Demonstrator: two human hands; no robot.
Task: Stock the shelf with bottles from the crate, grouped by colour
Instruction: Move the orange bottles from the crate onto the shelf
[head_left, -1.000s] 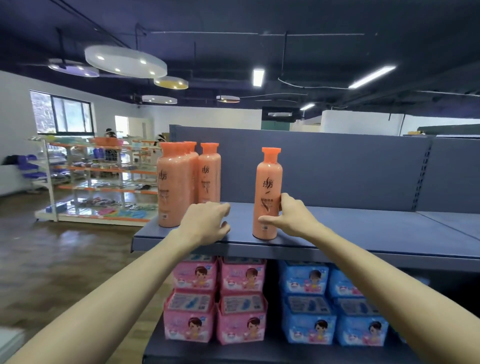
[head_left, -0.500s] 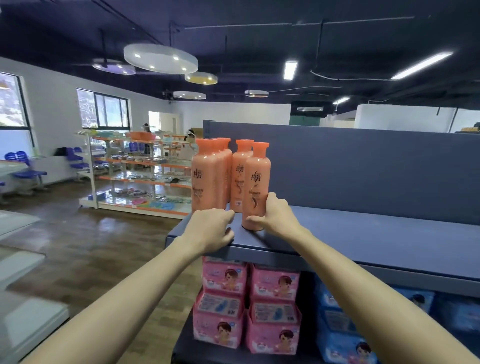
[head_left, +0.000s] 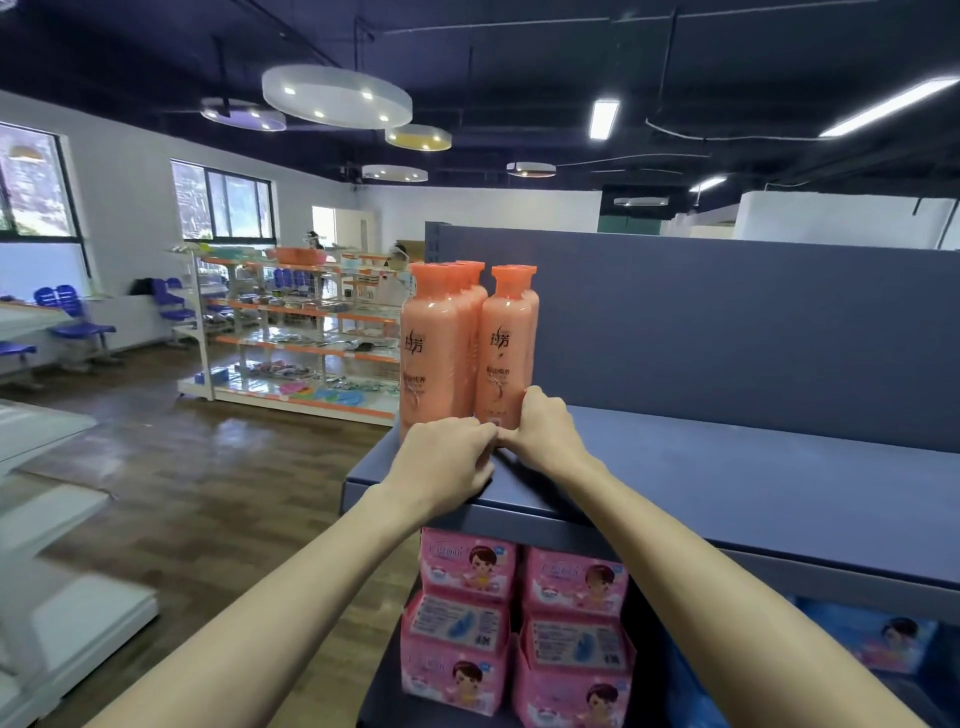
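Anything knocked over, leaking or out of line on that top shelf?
Nothing stands out. The orange bottles stand upright, capped and bunched at the shelf corner; the right hand holds the front-right one's base, the left hand beside it.

Orange bottles with orange caps stand upright in a tight cluster at the left end of the blue shelf (head_left: 727, 483). The front right bottle (head_left: 503, 353) stands just beside the front left bottle (head_left: 430, 358).

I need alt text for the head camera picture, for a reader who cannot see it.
A person's right hand grips the base of an orange bottle standing beside other orange bottles at the left end of a blue shelf. The left hand rests on the shelf edge; pink packs sit below.
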